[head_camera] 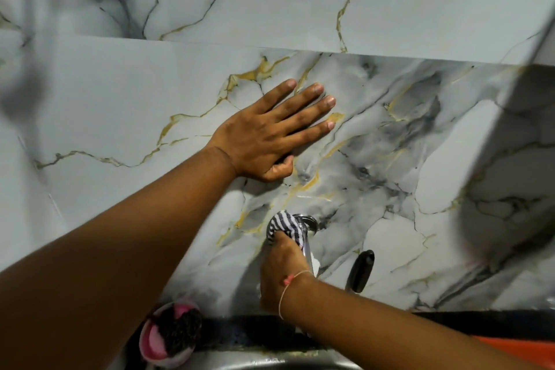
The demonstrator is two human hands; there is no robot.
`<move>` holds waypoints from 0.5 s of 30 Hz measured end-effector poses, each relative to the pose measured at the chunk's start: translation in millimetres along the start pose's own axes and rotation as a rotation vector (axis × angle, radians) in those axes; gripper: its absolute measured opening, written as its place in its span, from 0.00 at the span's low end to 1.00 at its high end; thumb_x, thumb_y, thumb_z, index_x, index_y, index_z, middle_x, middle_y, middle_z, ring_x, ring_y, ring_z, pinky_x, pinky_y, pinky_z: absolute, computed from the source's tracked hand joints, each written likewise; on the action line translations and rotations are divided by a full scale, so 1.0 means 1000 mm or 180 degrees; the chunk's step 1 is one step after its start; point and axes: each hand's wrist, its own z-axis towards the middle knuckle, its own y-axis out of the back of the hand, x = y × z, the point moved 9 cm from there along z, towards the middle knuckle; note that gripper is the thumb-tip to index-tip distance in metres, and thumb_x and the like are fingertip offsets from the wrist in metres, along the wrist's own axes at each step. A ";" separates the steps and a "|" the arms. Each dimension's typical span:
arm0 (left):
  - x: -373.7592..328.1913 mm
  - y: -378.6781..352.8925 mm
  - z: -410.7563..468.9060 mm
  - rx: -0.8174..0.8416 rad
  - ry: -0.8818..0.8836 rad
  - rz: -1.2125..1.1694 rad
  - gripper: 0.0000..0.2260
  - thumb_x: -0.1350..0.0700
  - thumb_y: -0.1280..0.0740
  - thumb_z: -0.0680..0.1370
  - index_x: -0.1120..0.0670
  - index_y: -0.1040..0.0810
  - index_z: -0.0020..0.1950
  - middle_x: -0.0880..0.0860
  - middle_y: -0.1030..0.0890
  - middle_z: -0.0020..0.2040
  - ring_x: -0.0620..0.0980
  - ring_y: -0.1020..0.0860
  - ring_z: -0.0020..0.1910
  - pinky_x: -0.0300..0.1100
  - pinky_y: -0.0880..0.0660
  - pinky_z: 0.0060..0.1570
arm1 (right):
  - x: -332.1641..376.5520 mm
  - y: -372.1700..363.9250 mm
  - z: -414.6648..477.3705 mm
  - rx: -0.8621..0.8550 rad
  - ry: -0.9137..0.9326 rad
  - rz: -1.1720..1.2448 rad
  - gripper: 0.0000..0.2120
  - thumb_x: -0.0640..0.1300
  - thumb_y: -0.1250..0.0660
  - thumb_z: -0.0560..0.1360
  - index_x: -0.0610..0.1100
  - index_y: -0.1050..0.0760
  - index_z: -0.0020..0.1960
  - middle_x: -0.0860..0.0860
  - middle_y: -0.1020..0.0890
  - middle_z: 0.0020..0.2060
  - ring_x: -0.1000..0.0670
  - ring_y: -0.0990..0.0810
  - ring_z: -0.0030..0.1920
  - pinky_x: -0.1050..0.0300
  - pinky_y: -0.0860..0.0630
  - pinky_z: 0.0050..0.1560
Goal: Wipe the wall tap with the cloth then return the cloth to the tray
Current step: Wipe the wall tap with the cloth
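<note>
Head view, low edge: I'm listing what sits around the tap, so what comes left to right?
Pink dish holding a dark scrubber → right hand pressing the striped cloth on the tap → black handle.

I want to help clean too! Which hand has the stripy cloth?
The right hand, low by the tap, holds the striped cloth. The left hand holds nothing and lies flat on the wall.

Dark counter ledge (450, 323) runs along the wall's foot; pink-and-white scrubber holder (169, 332) sits at its left end.
</note>
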 end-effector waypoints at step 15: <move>0.000 0.001 0.002 -0.0060 0.0018 0.0061 0.32 0.46 0.47 0.79 0.56 0.39 0.82 0.62 0.37 0.80 0.64 0.39 0.80 0.61 0.47 0.78 | -0.024 -0.098 -0.030 -0.0355 -0.1048 1.0397 0.26 0.52 0.41 0.77 0.29 0.21 0.58 0.31 0.18 0.57 0.34 0.17 0.55 0.36 0.22 0.59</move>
